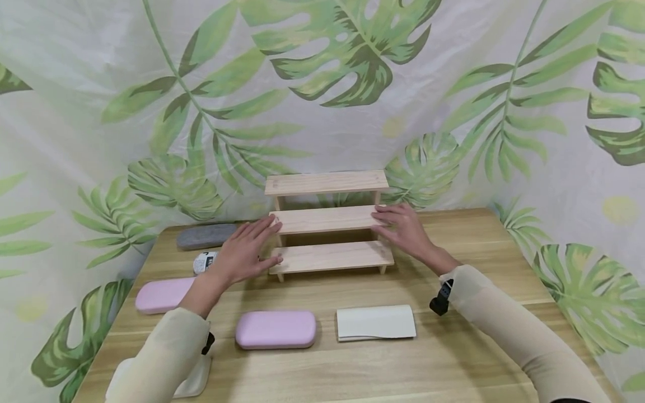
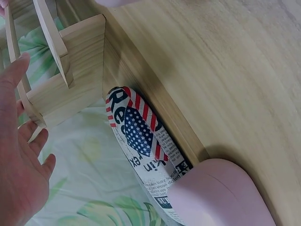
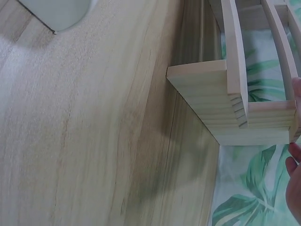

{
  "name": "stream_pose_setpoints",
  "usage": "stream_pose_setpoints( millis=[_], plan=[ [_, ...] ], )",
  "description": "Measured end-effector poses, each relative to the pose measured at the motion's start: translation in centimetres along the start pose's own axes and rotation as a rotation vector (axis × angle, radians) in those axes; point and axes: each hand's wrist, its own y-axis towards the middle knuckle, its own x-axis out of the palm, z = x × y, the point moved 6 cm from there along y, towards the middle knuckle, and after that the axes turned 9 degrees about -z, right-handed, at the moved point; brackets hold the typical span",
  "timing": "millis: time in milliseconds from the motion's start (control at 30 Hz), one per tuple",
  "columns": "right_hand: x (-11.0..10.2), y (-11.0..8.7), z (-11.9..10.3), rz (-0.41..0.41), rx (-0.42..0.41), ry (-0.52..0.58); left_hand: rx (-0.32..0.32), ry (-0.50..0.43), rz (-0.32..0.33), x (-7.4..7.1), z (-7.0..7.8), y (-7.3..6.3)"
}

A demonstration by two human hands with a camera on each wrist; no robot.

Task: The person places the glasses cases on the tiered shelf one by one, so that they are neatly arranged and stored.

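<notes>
A three-tier wooden display stand (image 1: 330, 219) stands at the back of the table. My left hand (image 1: 247, 249) is at its left end, with extended fingers at the middle shelf and the thumb by the bottom shelf. On the other end, my right hand (image 1: 403, 228) touches the middle shelf with its fingertips on top. In the left wrist view, the left hand (image 2: 21, 160) lies alongside the shelf ends of the stand (image 2: 70, 70). Only part of the right hand (image 3: 295, 176) shows in the right wrist view, beside the stand (image 3: 200, 94).
In front lie a pink glasses case (image 1: 276, 329) and a white folded case (image 1: 375, 323). To the left are a grey case (image 1: 205, 237), a newspaper-print case (image 2: 141, 141), another pink case (image 1: 163, 295) and a whitish item (image 1: 196, 380) under the forearm. A leaf-patterned cloth (image 1: 322, 129) hangs behind.
</notes>
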Motion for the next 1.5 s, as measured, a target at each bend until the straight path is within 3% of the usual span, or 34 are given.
stream_pose_setpoints(
  millis=[333,733,900,1167,1300,1500],
  plan=[
    [0.2,0.3,-0.3,-0.004,0.0,0.004,-0.021,0.009,-0.014,-0.1,-0.6,-0.3],
    [-0.2,-0.1,-0.1,-0.169,0.012,0.08,-0.021,0.001,-0.01,-0.1,-0.1,-0.4],
    [-0.8,-0.6,-0.1,-0.186,-0.006,0.098,-0.012,0.023,-0.007,-0.1,0.4,-0.5],
    [-1.9,-1.8,-0.1,-0.185,0.014,0.128,0.03,0.021,0.042,-0.6,2.2,-0.4],
    [-2.3,-2.7,-0.3,-0.199,0.04,0.132,0.073,0.039,0.06,-0.7,3.7,-0.1],
    [-2.8,-3.8,-1.0,-0.18,0.004,0.143,0.131,0.082,0.065,-0.6,6.1,0.3]
  ],
)
